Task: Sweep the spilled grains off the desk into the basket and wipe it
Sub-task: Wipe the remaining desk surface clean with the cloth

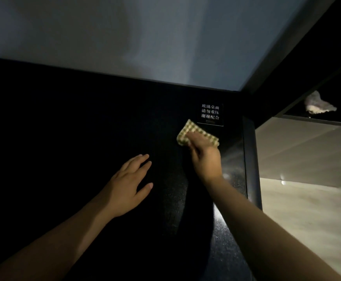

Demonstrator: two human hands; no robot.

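The desk [84, 122] is a black, faintly speckled surface in dim light. My right hand [204, 155] presses a yellow waffle-textured cloth [188, 129] flat onto the desk near its far right corner, fingers stretched over the cloth. My left hand [129, 183] hovers over or rests on the desk to the left, palm down, fingers straight and spread, holding nothing. No grains stand out on the dark surface. No basket is in view.
A small black sign with white characters [210, 114] lies on the desk just beyond the cloth. The desk's right edge [252, 163] drops to a pale floor [307, 209]. A crumpled pale object [317, 106] lies on a dark ledge at the far right.
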